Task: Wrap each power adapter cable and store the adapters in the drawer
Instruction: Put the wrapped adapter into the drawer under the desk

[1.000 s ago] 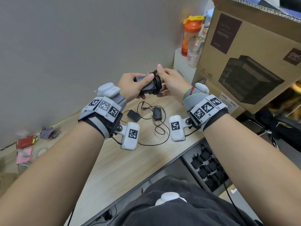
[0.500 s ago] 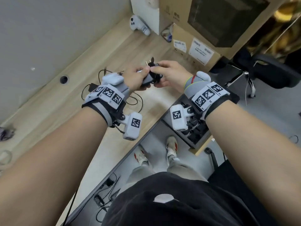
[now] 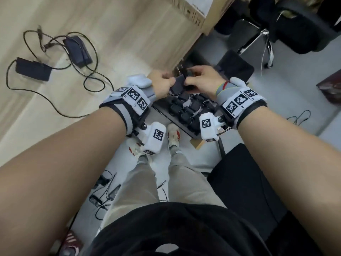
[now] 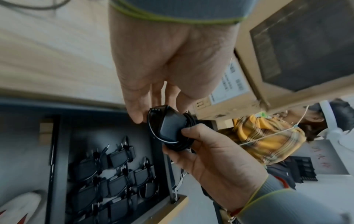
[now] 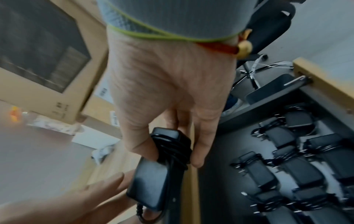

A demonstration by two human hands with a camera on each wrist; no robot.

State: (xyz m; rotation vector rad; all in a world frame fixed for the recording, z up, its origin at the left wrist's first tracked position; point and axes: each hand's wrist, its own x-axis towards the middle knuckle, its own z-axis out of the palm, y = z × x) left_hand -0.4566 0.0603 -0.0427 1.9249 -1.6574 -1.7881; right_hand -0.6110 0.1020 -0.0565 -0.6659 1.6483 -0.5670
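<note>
Both hands hold one black power adapter [image 3: 180, 85] with its cable coiled round it, just above the open drawer [image 3: 160, 106]. My left hand [image 3: 168, 85] pinches the adapter's bare end [image 4: 164, 128]. My right hand [image 3: 188, 81] grips the coiled part [image 5: 172, 145] between thumb and fingers. Several wrapped adapters [image 3: 186, 111] lie in rows inside the drawer [image 4: 57, 151]. Two more adapters [image 3: 33, 71] [image 3: 77, 50] lie on the wooden desk [image 3: 120, 34] at the left, their cables loose and tangled.
Cardboard boxes [image 3: 186, 10] stand at the desk's far end. An office chair [image 3: 258, 36] is beyond the drawer, and a dark seat [image 3: 243, 182] is at my right. My legs and shoes [image 3: 173, 133] are below, with power strips and cords [image 3: 103, 194] on the floor.
Both hands carried the wrapped adapter off the desk and to the right, over the open drawer. My view has tipped down toward the floor.
</note>
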